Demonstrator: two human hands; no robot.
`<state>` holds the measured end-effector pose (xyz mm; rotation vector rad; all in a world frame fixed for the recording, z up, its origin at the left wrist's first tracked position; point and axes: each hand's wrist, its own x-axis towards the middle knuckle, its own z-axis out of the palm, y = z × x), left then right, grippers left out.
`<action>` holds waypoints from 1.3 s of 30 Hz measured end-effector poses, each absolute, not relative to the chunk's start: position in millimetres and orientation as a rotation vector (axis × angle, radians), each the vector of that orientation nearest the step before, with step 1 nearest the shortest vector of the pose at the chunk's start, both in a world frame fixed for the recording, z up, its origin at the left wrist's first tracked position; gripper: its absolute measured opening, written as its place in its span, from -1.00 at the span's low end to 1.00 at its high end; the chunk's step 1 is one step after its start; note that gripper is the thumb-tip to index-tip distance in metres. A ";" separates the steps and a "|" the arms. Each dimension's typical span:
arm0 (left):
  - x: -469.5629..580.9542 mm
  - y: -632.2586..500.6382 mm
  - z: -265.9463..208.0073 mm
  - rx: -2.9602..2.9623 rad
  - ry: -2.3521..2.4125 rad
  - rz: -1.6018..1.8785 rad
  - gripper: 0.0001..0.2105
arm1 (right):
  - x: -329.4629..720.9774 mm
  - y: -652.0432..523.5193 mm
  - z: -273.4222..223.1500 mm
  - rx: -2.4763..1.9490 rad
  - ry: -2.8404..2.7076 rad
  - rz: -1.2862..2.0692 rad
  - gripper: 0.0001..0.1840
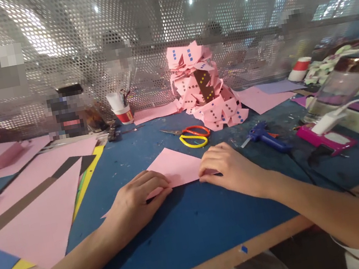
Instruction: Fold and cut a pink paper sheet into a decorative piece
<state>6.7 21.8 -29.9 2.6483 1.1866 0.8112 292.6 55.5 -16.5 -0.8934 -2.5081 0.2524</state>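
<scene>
A pink sheet of paper (181, 166) lies on the blue tabletop in front of me, with a pointed corner facing away and a straight edge towards me. My left hand (144, 191) grips its left end, thumb along the near edge. At the right end, my right hand (221, 164) pinches the paper between thumb and curled fingers. Just beyond the sheet lie scissors (194, 137) with one red and one yellow handle. A blue glue gun (265, 138) rests to the right of my right hand.
Behind the scissors stands a tiered pink paper construction (206, 88) with coloured squares. Large pink sheets (42, 223) and a brown strip cover the left side. A clear jar (340, 83), a magenta device (326, 138) and a white cable sit right. A cup (123, 114) stands near the perforated screen.
</scene>
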 end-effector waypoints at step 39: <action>13.4 17.1 -23.7 2.504 1.319 0.773 -0.78 | 290.3 55.9 -20.2 -0.968 -2.499 0.297 -0.81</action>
